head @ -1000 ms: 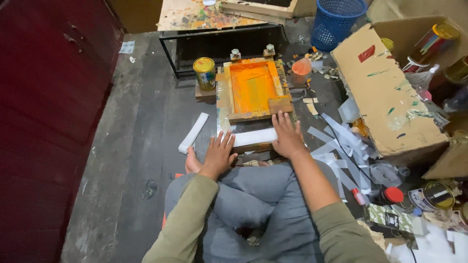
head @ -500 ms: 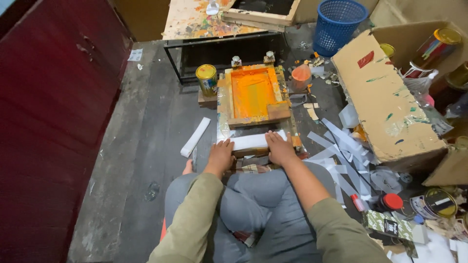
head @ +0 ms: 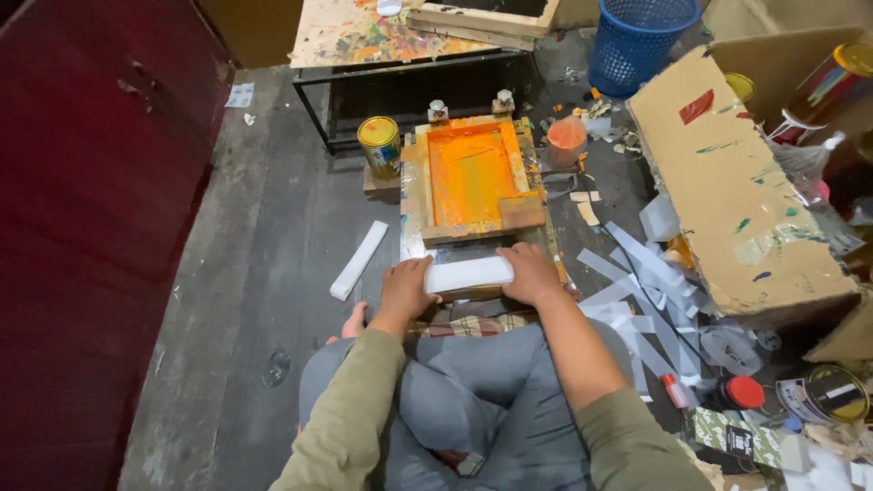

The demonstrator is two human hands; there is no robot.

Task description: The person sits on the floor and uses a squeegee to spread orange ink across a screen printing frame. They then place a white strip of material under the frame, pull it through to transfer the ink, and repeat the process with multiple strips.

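- Left hand (head: pixel 405 286): its grip is closed over the left end of the white strip (head: pixel 468 273), fingers curled on top.
- Right hand (head: pixel 532 273): its grip covers the strip's right end, palm down; whether the fingers wrap under the edge cannot be told from this view.
- Strip: lies between the two grips, its long axis running straight from one hand to the other, flat on the near edge of the work board.
- Frame (head: pixel 471 177): wooden, with an orange-inked screen, just beyond both grips and seemingly touching the strip's far edge.
- Both hands stand equally near the strip, one at each end.
- Spare strip (head: pixel 357 260): on the floor, outward of the left grip and well apart from it.
- Yellow can (head: pixel 379 145): beyond the left grip, beside the frame's far left corner.
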